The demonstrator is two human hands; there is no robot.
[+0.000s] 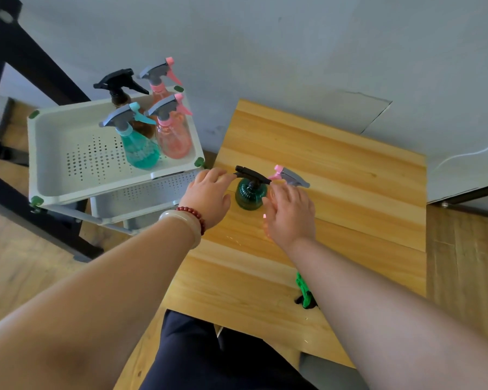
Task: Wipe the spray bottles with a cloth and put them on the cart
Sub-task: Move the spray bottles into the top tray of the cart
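The green bottle (248, 196) and the pink bottle (293, 178) stand touching near the tabletop's (350, 198) left edge. The left hand (209, 196) touches the green bottle's black spray head; grip cannot be determined. The right hand (290, 212) curls round the pink bottle's body. The cloth (304, 291) lies at the near edge. The cart (57, 130) stands beside the tabletop's left edge.
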